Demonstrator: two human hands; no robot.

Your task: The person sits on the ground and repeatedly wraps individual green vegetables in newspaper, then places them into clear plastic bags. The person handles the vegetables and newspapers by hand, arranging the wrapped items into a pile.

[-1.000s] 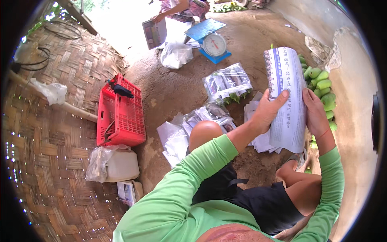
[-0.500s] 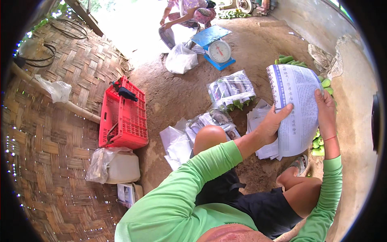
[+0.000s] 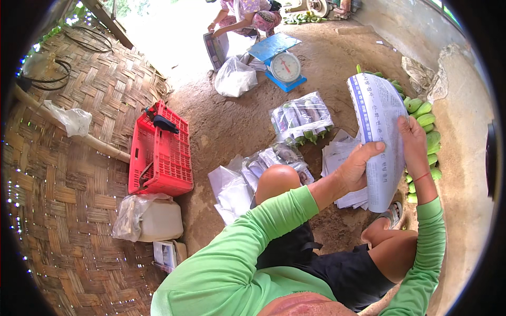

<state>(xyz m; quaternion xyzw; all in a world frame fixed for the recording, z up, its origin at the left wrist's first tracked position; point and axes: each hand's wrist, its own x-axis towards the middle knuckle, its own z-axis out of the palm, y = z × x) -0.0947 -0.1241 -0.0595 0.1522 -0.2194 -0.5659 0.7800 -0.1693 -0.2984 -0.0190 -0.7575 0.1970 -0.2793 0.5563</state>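
In front of me my left hand (image 3: 361, 166) and my right hand (image 3: 412, 142) hold a printed newspaper sheet (image 3: 379, 121), curled into a tube. My left hand grips its left edge with the thumb on top; my right hand closes on the opposite side. A green stem tip shows just past the tube's far end; whether it lies inside the paper I cannot tell. Beyond my right hand is a row of green cucumber-like vegetables (image 3: 433, 139), partly hidden by the paper. Under my left wrist lies a stack of paper sheets (image 3: 337, 158).
A clear bag of paper-wrapped vegetables (image 3: 301, 117) lies ahead, with more plastic and paper (image 3: 232, 187) nearer me. Leftward stand a red crate (image 3: 163, 152) and a white jerrycan (image 3: 161, 220). Beyond are a blue scale (image 3: 285, 67), a white plastic bag (image 3: 235, 77) and a crouching person (image 3: 245, 16).
The newspaper has gone from a wide, gently bent sheet to a narrower tube. My right hand has moved left, toward my left hand. The crouching person's paper has shifted.
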